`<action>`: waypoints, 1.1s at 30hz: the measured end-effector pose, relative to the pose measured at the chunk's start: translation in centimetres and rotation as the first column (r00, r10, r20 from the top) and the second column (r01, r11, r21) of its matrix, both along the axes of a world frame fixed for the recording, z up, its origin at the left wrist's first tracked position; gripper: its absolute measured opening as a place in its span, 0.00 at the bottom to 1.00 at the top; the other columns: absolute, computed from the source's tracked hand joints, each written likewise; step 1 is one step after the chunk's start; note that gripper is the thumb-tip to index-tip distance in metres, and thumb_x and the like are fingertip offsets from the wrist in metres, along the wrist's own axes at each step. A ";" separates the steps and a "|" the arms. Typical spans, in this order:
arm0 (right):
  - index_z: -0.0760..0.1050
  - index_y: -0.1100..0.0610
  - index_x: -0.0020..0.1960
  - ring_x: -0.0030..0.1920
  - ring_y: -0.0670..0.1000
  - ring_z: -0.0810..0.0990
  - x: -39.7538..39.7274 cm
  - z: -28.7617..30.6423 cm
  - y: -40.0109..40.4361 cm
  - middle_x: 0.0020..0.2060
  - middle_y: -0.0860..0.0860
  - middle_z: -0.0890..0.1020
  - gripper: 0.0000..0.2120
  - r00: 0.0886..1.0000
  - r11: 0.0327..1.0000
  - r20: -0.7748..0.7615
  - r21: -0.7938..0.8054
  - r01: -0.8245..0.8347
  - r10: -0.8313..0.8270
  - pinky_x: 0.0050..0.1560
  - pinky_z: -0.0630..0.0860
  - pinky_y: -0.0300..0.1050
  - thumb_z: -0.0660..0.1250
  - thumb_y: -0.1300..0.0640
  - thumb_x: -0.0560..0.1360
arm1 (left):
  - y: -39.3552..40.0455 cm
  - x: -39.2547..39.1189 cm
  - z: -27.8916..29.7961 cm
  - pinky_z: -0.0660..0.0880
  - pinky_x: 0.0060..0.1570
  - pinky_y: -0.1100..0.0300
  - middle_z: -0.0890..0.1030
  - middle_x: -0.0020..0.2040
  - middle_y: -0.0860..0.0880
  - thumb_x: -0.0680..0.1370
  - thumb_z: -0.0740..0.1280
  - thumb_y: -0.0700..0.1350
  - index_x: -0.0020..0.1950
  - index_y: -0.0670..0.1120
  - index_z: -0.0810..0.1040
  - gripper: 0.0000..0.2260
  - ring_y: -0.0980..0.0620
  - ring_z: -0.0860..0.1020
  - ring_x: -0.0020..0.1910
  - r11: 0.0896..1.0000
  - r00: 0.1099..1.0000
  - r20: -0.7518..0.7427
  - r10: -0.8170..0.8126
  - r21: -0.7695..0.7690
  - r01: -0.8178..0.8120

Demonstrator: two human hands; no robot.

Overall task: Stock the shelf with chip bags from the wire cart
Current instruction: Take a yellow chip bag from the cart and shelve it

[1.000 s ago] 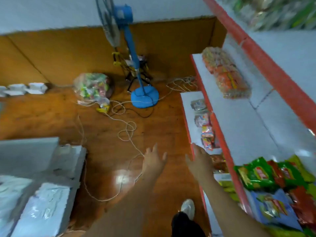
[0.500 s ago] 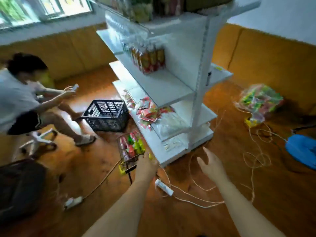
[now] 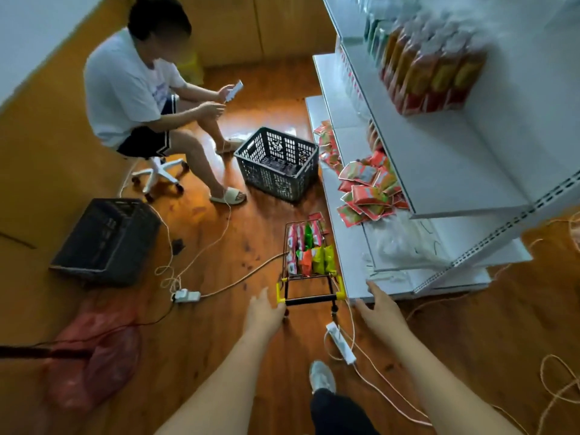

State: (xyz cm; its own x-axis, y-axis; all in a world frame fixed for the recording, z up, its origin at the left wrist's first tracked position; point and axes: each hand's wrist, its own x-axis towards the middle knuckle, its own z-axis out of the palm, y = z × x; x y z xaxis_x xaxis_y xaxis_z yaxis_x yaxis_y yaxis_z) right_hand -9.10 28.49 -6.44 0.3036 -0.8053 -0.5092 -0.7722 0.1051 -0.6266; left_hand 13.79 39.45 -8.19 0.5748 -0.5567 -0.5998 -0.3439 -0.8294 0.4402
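Wire cart (image 3: pixel 309 255) of chip bags (image 3: pixel 314 260) beside white shelf (image 3: pixel 351 271)

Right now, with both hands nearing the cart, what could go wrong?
1. The white power strip and its cords lie by the foot: a likely trip or snag.
2. The small wire cart stands on wheels; a push from the left hand might roll it over the cable.

Glossy wood floor (image 3: pixel 257 89), brown panel wall (image 3: pixel 276 23) at 12, white wall (image 3: pixel 28 32) at 10. White stool (image 3: pixel 157 171) w/ seated person (image 3: pixel 125 89) at 10. Cables (image 3: pixel 194 262), power strips (image 3: pixel 186 296) mid-floor. Dim light.
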 end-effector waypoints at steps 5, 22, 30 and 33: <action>0.60 0.53 0.76 0.72 0.52 0.68 3.6 -3.0 -4.9 0.73 0.52 0.68 0.30 0.994 0.996 -0.061 0.041 -0.084 0.087 0.66 0.66 0.45 0.65 0.49 0.78 | -5.0 1.7 -2.9 0.69 0.66 0.53 0.70 0.70 0.41 0.80 0.63 0.51 0.78 0.48 0.61 0.27 0.42 0.71 0.69 1.000 0.997 -0.069 -0.028 0.011 0.029; 0.52 0.55 0.78 0.71 0.58 0.67 20.1 -31.4 -17.2 0.72 0.57 0.67 0.38 0.970 0.977 -0.230 0.174 0.120 -0.079 0.69 0.68 0.55 0.65 0.49 0.74 | -22.5 10.3 -32.1 0.70 0.64 0.54 0.71 0.73 0.47 0.79 0.64 0.53 0.77 0.47 0.62 0.29 0.47 0.70 0.72 0.984 0.935 -0.310 -0.172 -0.007 0.179; 0.59 0.54 0.75 0.63 0.58 0.76 24.8 -40.5 -18.1 0.64 0.55 0.76 0.39 0.942 0.957 -0.266 0.143 0.251 -0.207 0.58 0.75 0.50 0.70 0.43 0.70 | -24.5 12.0 -41.8 0.77 0.62 0.48 0.73 0.71 0.51 0.70 0.72 0.48 0.79 0.58 0.52 0.43 0.50 0.76 0.65 0.974 0.810 -0.551 -0.203 -0.030 0.224; 0.72 0.53 0.63 0.52 0.54 0.80 25.3 -40.5 -18.5 0.51 0.51 0.81 0.23 0.933 0.946 -0.257 0.136 0.295 -0.254 0.44 0.72 0.42 0.71 0.46 0.71 | -24.0 12.8 -41.9 0.78 0.61 0.48 0.73 0.68 0.53 0.66 0.74 0.44 0.79 0.60 0.49 0.49 0.54 0.76 0.63 0.971 0.766 -0.602 -0.226 -0.072 0.230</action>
State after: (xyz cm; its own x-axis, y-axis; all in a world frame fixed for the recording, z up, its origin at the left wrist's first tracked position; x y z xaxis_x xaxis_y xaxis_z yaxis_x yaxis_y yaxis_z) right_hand 16.19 9.97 -46.90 -0.0604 -0.7357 -0.6746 -0.8196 0.4223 -0.3872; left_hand 26.54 15.46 -50.06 -0.0475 -0.6202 -0.7830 -0.1900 -0.7640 0.6166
